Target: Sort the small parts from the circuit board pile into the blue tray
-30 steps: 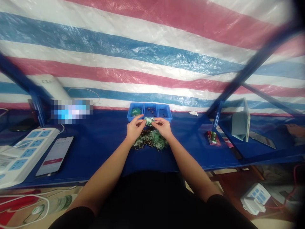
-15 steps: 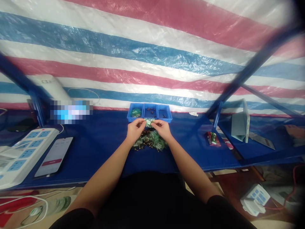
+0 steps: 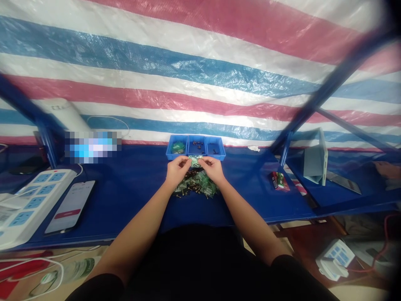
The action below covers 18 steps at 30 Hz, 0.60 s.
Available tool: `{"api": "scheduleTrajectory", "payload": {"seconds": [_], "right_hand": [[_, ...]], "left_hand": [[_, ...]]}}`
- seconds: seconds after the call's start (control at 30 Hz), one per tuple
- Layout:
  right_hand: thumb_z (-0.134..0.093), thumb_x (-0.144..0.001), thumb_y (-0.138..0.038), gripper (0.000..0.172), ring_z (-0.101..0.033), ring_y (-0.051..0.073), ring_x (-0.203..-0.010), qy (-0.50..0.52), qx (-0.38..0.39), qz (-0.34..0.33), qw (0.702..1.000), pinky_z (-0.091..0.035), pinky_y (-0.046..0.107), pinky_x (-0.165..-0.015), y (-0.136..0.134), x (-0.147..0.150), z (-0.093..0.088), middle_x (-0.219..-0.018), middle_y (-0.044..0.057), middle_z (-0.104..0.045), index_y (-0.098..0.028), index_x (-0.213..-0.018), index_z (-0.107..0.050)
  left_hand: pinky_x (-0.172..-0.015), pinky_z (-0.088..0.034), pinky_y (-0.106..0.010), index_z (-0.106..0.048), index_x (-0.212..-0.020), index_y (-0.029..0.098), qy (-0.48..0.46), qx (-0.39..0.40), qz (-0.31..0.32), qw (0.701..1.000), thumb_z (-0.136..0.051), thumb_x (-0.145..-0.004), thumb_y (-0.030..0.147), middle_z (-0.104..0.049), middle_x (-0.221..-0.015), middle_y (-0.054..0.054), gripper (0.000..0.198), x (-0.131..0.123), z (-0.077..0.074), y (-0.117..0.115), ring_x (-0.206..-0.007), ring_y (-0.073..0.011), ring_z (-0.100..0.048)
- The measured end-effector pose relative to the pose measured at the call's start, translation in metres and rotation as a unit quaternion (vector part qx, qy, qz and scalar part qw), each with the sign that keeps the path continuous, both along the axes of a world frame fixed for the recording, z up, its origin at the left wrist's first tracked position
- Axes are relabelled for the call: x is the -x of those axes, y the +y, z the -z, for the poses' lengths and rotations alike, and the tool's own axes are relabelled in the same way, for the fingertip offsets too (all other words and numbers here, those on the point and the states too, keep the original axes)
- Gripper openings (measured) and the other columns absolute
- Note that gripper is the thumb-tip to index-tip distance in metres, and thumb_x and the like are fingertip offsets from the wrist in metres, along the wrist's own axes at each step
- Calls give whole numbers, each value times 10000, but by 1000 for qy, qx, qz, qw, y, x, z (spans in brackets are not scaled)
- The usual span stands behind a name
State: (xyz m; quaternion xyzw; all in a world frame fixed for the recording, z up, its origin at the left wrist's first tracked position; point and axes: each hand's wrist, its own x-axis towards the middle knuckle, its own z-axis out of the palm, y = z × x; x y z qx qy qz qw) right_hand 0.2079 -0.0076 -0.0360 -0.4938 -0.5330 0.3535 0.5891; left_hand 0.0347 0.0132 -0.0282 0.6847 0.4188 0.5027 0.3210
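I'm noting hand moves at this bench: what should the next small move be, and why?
Probably ease the small green piece into the left compartment of the blue tray, since green items lie there, while the middle compartment holds small dark parts. The left hand and right hand pinch the piece near the tray's front edge.

Left hand (image 3: 177, 170) and right hand (image 3: 212, 169) together at one small green piece (image 3: 194, 161).
Both hold it by fingertips, above a mixed pile (image 3: 197, 184) on the blue table (image 3: 131, 184); just behind is a blue tray (image 3: 187, 146) (it has three compartments, the left one containing green parts (image 3: 178, 147)).
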Motion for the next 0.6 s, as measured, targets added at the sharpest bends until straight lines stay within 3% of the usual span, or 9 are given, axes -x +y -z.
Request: {"api": "scheduleTrajectory", "payload": {"seconds": [0.17,0.27,0.47,0.6], "right_hand": [[-728,-696,-473,384,-638,191,-712,23,19,22,999,-521,337,-699,-1,1,-3,-796,41,-718,-182,-948,-736],[-728,-696,-471,398,-640,187,-732,29,18,-4,999,-518,330,-710,-1,0,-4,-825,44,-724,-179,-964,-735],[-727,-709,-456,303,-631,183,-713,21,-8,-7,1000,-513,327,-702,3,-3,1,-825,44,-720,-185,-843,-733],[-725,-717,-447,273,-628,177,-705,35,-23,-2,999,-512,323,-697,5,-4,3,-815,36,-713,-193,-815,-716]], "left_hand": [[-530,-405,-230,-651,-784,187,18,-3,-10,1000,-594,-842,465,-560,-571,29,290,1,-3,-1,-529,-112,-510],[-517,-385,-225,-668,-829,191,15,-3,-26,1000,-593,-846,463,-523,-528,43,283,0,-2,-1,-493,-105,-483],[-552,-441,-235,-661,-943,184,-20,29,7,999,-589,-851,468,-615,-566,19,307,-1,1,1,-514,-127,-570],[-549,-432,-231,-678,-937,193,-2,6,0,1000,-629,-825,451,-587,-560,34,286,-1,2,1,-506,-114,-546]]}}
